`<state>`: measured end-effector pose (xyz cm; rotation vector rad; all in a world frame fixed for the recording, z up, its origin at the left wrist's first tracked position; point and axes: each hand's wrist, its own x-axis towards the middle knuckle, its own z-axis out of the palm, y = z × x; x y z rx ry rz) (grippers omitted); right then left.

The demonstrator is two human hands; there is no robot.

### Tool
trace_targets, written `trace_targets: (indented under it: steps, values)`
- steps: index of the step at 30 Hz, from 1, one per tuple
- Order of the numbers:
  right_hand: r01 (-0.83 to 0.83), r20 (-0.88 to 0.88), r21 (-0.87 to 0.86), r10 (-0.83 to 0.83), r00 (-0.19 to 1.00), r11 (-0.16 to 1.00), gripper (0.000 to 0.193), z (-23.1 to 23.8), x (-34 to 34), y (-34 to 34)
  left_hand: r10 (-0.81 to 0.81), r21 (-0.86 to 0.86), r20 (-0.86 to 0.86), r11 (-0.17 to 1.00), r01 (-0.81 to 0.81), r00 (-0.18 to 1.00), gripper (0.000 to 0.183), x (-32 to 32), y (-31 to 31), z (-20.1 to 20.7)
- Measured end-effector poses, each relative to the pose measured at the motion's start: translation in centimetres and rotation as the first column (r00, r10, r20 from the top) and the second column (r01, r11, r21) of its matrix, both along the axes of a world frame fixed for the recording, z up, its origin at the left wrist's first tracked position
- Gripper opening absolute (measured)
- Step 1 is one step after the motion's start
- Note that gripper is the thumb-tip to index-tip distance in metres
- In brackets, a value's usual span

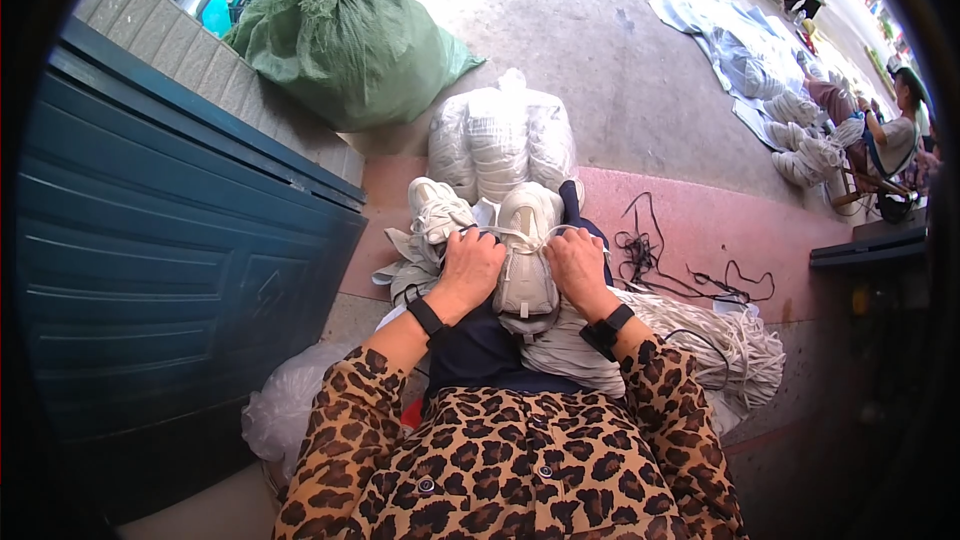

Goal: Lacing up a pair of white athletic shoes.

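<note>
A beige sneaker (pixel 526 285) rests between my knees, its heel toward me. Its pale shoelace (pixel 530 242) is drawn out to both sides above the tongue. On the left, my left hand (pixel 472 265) is closed with the lace running into its fingers. Opposite it, my right hand (pixel 577 262) pinches the lace on the other side. Another pale sneaker (pixel 438 212) lies just beyond my left hand, on top of some light-coloured pieces. Beside my right thigh is a large bundle of whitish laces (pixel 690 345).
Clear-wrapped white packages (pixel 500 140) stand ahead, with a big green sack (pixel 345 45) behind them. Black laces (pixel 648 252) lie tangled on the floor at right. A blue door (pixel 180 240) borders the left, near a translucent plastic bag (pixel 290 405). Other people are at far right.
</note>
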<state>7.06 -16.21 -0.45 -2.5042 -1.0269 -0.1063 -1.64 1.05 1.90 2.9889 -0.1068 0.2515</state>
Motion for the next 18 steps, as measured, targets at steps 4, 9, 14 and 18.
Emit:
trace_targets:
  steps: [4, 9, 14, 18]
  values:
    - [0.001, 0.002, 0.009, -0.001, 1.000, 1.000, 0.014, -0.5, 0.0, 0.0, -0.048, 0.100, -0.001, 0.994, 0.048, 0.999, 0.005, 0.5, -0.2, 0.0]
    - [-0.004, -0.026, -0.055, 0.003, 1.000, 0.998, 0.014, -0.5, 0.2, 0.0, 0.012, -0.032, -0.117, 0.999, -0.016, 0.993, 0.009, 1.5, -0.4, -0.9]
    - [-0.113, -0.004, -0.104, 0.114, 0.994, 0.988, 0.019, 0.5, 0.0, -0.4, 0.205, -0.157, -0.035, 0.965, -0.208, 0.978, 0.016, 0.0, -1.1, -0.4]
    - [-0.168, -0.082, -0.155, 0.157, 0.984, 0.973, 0.027, 0.8, 0.1, -0.6, 0.210, 0.001, -0.027, 0.978, -0.210, 0.977, 0.019, -1.2, -3.1, -0.8]
